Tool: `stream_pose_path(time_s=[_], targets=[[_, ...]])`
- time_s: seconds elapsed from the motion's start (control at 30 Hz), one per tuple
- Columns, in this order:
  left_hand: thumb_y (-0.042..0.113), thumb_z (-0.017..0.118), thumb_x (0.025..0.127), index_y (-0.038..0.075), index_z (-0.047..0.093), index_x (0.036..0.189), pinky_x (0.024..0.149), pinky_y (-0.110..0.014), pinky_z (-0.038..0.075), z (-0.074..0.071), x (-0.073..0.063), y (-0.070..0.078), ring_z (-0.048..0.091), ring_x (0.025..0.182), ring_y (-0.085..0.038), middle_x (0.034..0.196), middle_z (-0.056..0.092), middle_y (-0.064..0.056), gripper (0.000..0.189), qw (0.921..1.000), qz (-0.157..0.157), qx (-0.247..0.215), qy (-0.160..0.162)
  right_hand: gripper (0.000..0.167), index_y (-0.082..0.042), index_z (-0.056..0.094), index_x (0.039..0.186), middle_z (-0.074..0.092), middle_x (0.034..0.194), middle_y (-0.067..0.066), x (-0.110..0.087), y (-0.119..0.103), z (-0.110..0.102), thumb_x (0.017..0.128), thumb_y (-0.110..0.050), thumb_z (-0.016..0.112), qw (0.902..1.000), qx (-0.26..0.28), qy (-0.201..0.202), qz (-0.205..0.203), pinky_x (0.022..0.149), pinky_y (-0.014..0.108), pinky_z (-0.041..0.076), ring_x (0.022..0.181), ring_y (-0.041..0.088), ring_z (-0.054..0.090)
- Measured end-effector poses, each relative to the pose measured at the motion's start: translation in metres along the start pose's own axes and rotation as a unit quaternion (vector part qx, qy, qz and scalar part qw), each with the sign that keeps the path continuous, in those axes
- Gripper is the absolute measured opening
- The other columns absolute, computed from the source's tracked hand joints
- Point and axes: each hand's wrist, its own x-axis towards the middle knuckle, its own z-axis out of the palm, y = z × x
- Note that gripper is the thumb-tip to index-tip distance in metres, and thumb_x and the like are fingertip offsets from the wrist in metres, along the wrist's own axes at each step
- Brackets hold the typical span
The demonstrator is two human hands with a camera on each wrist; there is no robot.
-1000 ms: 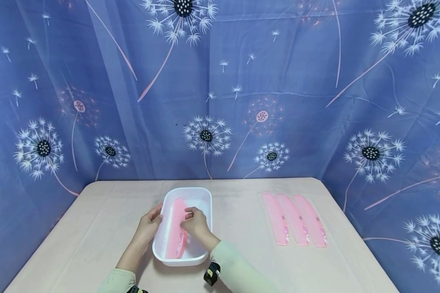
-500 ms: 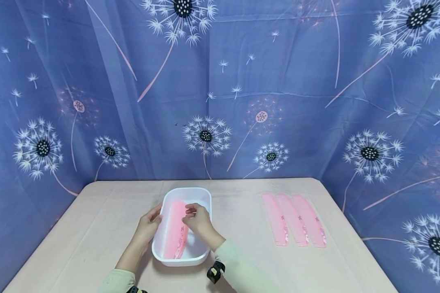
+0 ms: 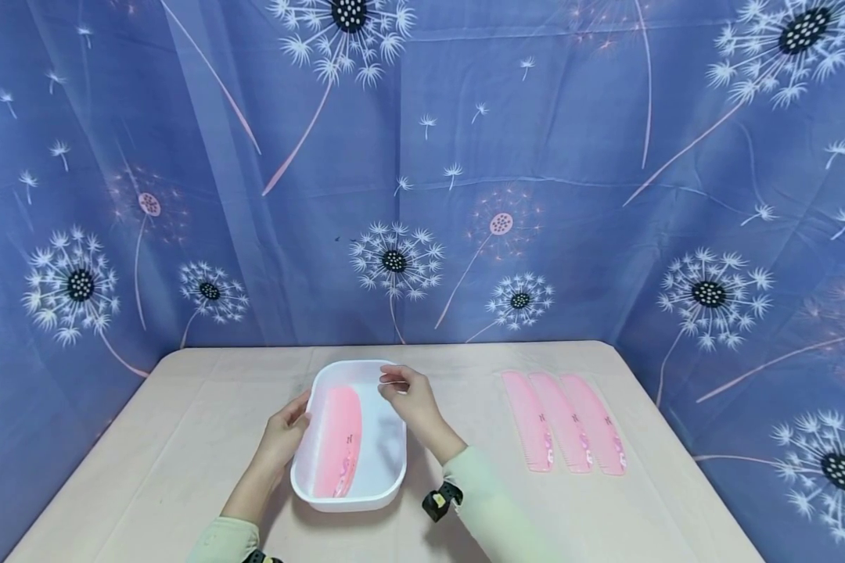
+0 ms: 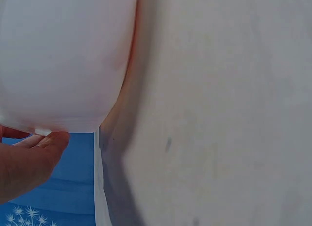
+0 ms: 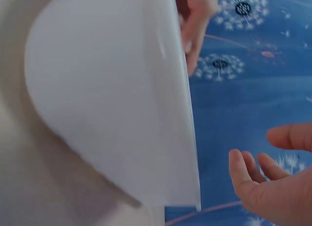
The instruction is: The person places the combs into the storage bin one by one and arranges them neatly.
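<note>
A white plastic tub (image 3: 348, 505) stands on the table, and its rim is gripped on the left side by my left hand (image 3: 286, 434). Inside, along the left wall, lies a pink comb (image 3: 341, 442) with a printed pattern at its near end. My right hand (image 3: 414, 403) is over the tub's far right rim, holding nothing. In the right wrist view the fingers of that right hand (image 5: 273, 182) are loosely bent, with the thumb apart from them.
Three pink combs (image 3: 566, 422) lie side by side on the table (image 3: 465, 438), to the right of the tub. A blue curtain (image 3: 451, 258) with dandelion prints hangs behind the table and on both sides.
My right hand has let go of the comb and moved up and to the right, out to the tub's far right rim. My left hand stays at the left rim.
</note>
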Motion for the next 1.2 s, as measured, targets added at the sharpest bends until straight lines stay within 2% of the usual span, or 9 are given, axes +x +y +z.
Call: stream_pose_path(time_s=[0.1,0.23,0.4,0.5,0.67,0.8,0.9,1.2], targets=[[0.012,0.039,0.101,0.008,0.028,0.151,0.113,-0.052,0.028,0.000,-0.001,0.000,0.025,0.140,-0.041,0.151,0.031,-0.023,0.051,1.0000,0.000,0.001,0.002,0.028,0.017,0.058,0.115,0.063,0.103,0.033,-0.002,-0.008,-0.013,0.088,0.009,0.056,1.0000,0.002,-0.002,-0.008,0.081,0.027,0.055,0.098,0.043,0.060],[0.013,0.039,0.101,0.008,0.028,0.151,0.113,-0.053,0.027,0.000,0.000,-0.001,0.024,0.140,-0.042,0.151,0.030,-0.023,0.051,1.0000,0.000,0.001,0.001,0.030,0.017,0.057,0.117,0.063,0.103,0.033,0.007,0.013,-0.025,0.088,0.008,0.056,0.9997,0.018,0.012,-0.007,0.074,0.017,0.052,0.096,0.039,0.062],[0.012,0.039,0.101,0.008,0.028,0.151,0.114,-0.052,0.026,0.000,0.001,-0.002,0.023,0.141,-0.041,0.152,0.030,-0.022,0.051,1.0000,-0.003,-0.003,0.002,0.033,0.016,0.056,0.120,0.063,0.106,0.032,0.014,0.037,-0.041,0.088,0.008,0.055,0.9989,0.029,0.035,-0.011,0.076,0.018,0.055,0.094,0.032,0.064],[0.012,0.039,0.101,0.008,0.028,0.151,0.114,-0.052,0.025,0.000,0.001,-0.002,0.023,0.141,-0.041,0.152,0.029,-0.021,0.051,1.0000,-0.004,-0.004,0.004,0.035,0.014,0.056,0.121,0.063,0.108,0.032,0.014,0.044,-0.052,0.087,0.007,0.056,0.9982,0.033,0.048,-0.014,0.078,0.019,0.055,0.095,0.031,0.064],[0.013,0.039,0.101,0.008,0.028,0.151,0.114,-0.053,0.025,0.000,0.002,-0.003,0.022,0.141,-0.041,0.152,0.029,-0.022,0.052,1.0000,-0.004,-0.002,0.001,0.034,0.011,0.057,0.121,0.063,0.110,0.030,0.013,0.052,-0.071,0.089,0.002,0.061,0.9968,0.027,0.074,-0.014,0.079,0.016,0.052,0.094,0.024,0.064],[0.012,0.039,0.101,0.008,0.028,0.151,0.114,-0.053,0.025,-0.001,0.002,-0.003,0.022,0.141,-0.041,0.153,0.029,-0.022,0.051,1.0000,-0.005,-0.003,0.000,0.035,0.010,0.057,0.123,0.063,0.112,0.029,0.012,0.057,-0.086,0.089,0.002,0.063,0.9952,0.033,0.092,-0.008,0.081,0.014,0.051,0.097,0.025,0.064],[0.012,0.039,0.101,0.009,0.028,0.151,0.114,-0.054,0.026,-0.001,0.002,-0.004,0.022,0.141,-0.041,0.152,0.029,-0.021,0.051,1.0000,-0.004,-0.003,0.001,0.037,0.009,0.057,0.124,0.063,0.114,0.028,0.012,0.062,-0.097,0.089,0.002,0.064,0.9940,0.033,0.105,0.000,0.083,0.014,0.051,0.100,0.025,0.064],[0.014,0.040,0.102,0.010,0.029,0.151,0.113,-0.052,0.028,0.000,0.004,-0.004,0.025,0.141,-0.041,0.152,0.031,-0.021,0.051,0.9999,-0.010,-0.003,0.001,0.038,0.007,0.056,0.126,0.062,0.118,0.026,0.003,0.077,-0.133,0.089,0.002,0.063,0.9886,0.014,0.144,0.041,0.081,0.012,0.051,0.096,0.011,0.063]])
